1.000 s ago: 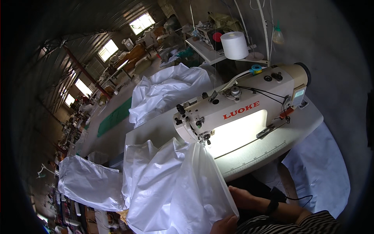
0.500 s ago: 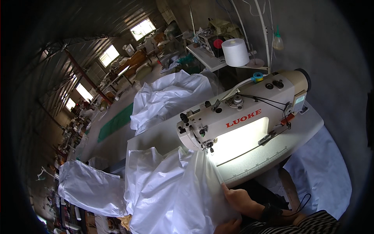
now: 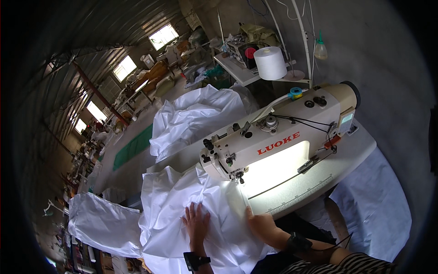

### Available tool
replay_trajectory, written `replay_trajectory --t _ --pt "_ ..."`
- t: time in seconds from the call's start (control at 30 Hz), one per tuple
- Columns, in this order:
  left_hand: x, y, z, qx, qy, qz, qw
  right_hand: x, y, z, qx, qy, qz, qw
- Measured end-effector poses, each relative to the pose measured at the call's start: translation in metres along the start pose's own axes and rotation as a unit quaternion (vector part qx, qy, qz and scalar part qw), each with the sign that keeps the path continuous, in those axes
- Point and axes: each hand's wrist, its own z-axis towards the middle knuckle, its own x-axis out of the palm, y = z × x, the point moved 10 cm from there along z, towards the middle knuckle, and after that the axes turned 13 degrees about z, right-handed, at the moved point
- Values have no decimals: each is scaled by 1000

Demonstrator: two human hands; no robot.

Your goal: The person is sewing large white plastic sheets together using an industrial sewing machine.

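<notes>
White, thin, shiny fabric [image 3: 169,201] lies in folds over the left of the sewing machine [image 3: 273,132], its right edge running up under the needle area [image 3: 238,177]. My left hand [image 3: 197,223] rests on top of the fabric, fingers spread. Close to the front edge of the machine bed [image 3: 292,201], my right hand [image 3: 263,227] is closed at the fabric's right edge, index finger stretched toward the needle; its other fingers are curled and partly hidden. Both wrists wear dark bands.
More white fabric is heaped behind the machine [image 3: 200,109] and hangs at the right [image 3: 374,201]. A white thread cone [image 3: 270,63] stands on the holder behind. A green strip [image 3: 132,148] lies on the long table at the left. A small bottle [image 3: 320,49] hangs by the wall.
My left hand has come up from the lower edge and now lies flat on the fabric. My right hand stays at the fabric's edge. The view has shifted slightly.
</notes>
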Motion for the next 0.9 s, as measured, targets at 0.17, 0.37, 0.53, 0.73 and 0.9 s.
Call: replay_trajectory --t 0.17,0.37,0.53,0.73,0.9 --pt "11 2 65 26 0 -16 1000 -5 -5 37 19 -14 -52 998" --pt "39 36 144 19 -30 -45 998 -1 -22 64 58 35 16 998" --pt "21 35 131 10 -13 -51 999 -39 -36 3 31 -26 300 953" --pt "-35 -42 -105 -45 -173 -628 757 19 -74 -85 80 -67 648 754" --pt "32 -91 -223 -135 -136 -175 966 64 -85 -85 43 -40 443 894"
